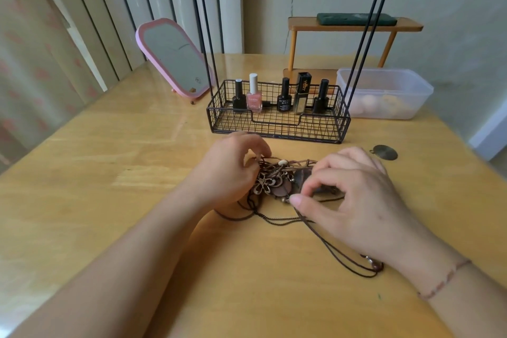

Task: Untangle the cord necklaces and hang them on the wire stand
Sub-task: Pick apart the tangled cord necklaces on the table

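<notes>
A pale curtain point(41, 68) with faded red marks hangs at the far left, beside vertical white slats point(153, 3) with dark gaps. The wooden table point(90, 173), yellow and glossy, fills most of the view. Toward its back left a pink-framed mirror point(171, 59) leans tilted backward. Just right of it stands the wire stand point(277, 121), its black basket base holding a row of nail polish bottles point(254, 97), with thin black uprights rising out of the top of the view.

In front of the basket, the left hand point(230, 170) has its fingers curled onto the left edge of the tangled cord necklaces point(277, 181), a brown knot of cords, beads and metal pendants lying on the table between both hands. Loose cords trail toward the near right. The right hand point(354, 200) pinches part of the tangle between thumb and forefinger, the other fingers bent above it.

Further right a round dark pendant point(385, 152) lies apart on the table. Behind it sit a translucent plastic box point(384, 93) and a small wooden shelf point(354, 26) against the cracked beige wall point(452, 22).
</notes>
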`<state>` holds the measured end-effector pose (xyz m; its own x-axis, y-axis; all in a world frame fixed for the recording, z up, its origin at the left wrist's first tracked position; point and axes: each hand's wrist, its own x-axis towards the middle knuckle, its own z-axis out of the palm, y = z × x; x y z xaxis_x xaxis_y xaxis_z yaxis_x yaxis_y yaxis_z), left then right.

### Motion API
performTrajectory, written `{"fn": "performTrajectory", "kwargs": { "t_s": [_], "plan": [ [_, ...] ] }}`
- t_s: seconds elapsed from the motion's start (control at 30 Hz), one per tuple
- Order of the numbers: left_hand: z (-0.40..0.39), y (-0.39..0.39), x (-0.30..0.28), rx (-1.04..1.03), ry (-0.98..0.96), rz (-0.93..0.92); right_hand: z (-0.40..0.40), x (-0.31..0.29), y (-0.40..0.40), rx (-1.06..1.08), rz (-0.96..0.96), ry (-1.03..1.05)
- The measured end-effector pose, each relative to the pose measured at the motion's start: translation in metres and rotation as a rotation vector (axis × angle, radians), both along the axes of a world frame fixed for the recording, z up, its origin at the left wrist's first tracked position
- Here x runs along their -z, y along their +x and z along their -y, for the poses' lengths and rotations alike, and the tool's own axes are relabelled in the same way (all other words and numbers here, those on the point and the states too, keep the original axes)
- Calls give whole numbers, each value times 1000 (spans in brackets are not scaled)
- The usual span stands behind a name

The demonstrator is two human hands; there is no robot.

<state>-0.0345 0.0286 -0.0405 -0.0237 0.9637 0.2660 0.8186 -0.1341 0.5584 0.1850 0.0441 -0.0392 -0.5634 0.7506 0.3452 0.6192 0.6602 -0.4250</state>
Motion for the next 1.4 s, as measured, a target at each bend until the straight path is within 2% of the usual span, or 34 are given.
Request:
{"fn": "performTrajectory", "kwargs": {
  "t_s": [0.07,0.13,0.27,0.57,0.67,0.83,0.97,1.3,1.4],
  "plan": [
    [2,1,-2,53,63,17,2,0,-2,7,140,-11],
    [3,3,-3,152,70,14,2,2,-3,-15,191,-31],
    [3,5,2,214,0,-153,-3,7,-2,-17,107,-16],
    [4,3,-2,123,-3,-59,-9,2,8,16,30,44],
    [2,2,-1,100,13,50,-9,1,7,4,-39,44],
    [0,-1,-3,116,3,445,-1,-8,5,-30,-215,-51],
    [1,1,-7,156,-24,614,3,-11,4,-55,-281,-95],
    [3,2,-8,270,-181,936,6,-8,5,-296,-171,-178],
    [2,2,-7,242,-218,969,6,-7,5,-345,-127,-178]
  ]
}}
